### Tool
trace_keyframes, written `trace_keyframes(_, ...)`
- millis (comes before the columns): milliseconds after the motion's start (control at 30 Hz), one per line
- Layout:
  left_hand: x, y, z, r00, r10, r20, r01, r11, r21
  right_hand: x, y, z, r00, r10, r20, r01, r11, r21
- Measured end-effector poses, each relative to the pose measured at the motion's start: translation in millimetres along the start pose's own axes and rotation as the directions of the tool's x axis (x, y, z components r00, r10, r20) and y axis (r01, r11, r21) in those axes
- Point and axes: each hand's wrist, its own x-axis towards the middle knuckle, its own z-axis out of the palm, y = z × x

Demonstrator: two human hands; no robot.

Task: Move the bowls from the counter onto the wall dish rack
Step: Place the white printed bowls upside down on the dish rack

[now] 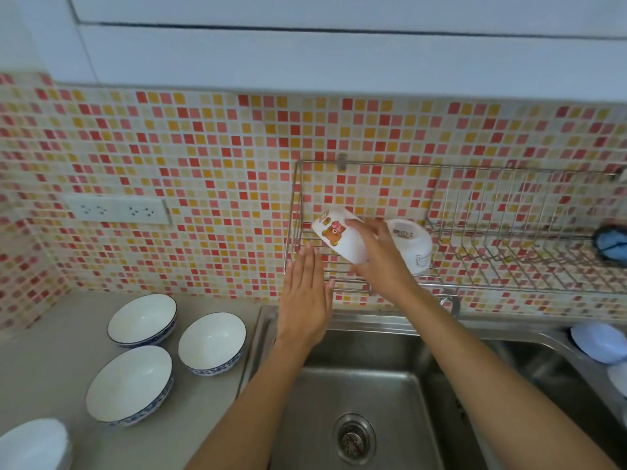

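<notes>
My right hand (380,256) grips a white bowl with a bear picture (339,237), tilted upside down over the left end of the wire wall dish rack (509,286). A second white bowl (412,242) lies upside down on the rack just right of it. My left hand (305,300) is flat and open below the rack's left end, holding nothing. Three white bowls with blue rims stand on the grey counter at the left: one at the back (142,318), one beside the sink (212,342), one nearer me (130,383).
A steel sink (366,395) with a drain lies under my arms. A white stack of dishes (32,446) sits at the bottom left. A blue scrubber (610,245) hangs at the rack's right end. A pale blue item (597,340) rests right of the sink. A socket strip (118,210) is on the tiled wall.
</notes>
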Motion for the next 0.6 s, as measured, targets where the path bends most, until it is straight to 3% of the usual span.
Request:
trace_keyframes(133,0.0,-0.6,1.4,1.0,-0.015,0.014,0.015,1.0,0.004,16.8,3.0,4.1,0.985,-0.12,0.127,0.153,0.946,-0.285)
trace_keyframes(267,0.4,0.1,2.4,1.0,-0.016,0.015,0.016,1.0,-0.003,32.5,2.4,7.3,0.95,-0.207,0.234,0.293,0.85,-0.438)
trace_keyframes(433,0.4,-0.5,2.5,0.999,-0.024,0.042,0.023,1.0,0.01,42.0,0.5,12.7,0.946,-0.146,0.289,0.267,0.855,-0.444)
trace_keyframes(600,0.8,-0.9,2.2,0.999,-0.03,0.042,0.029,1.0,0.008,43.5,5.7,18.9,0.945,-0.132,0.299,0.233,0.913,-0.334)
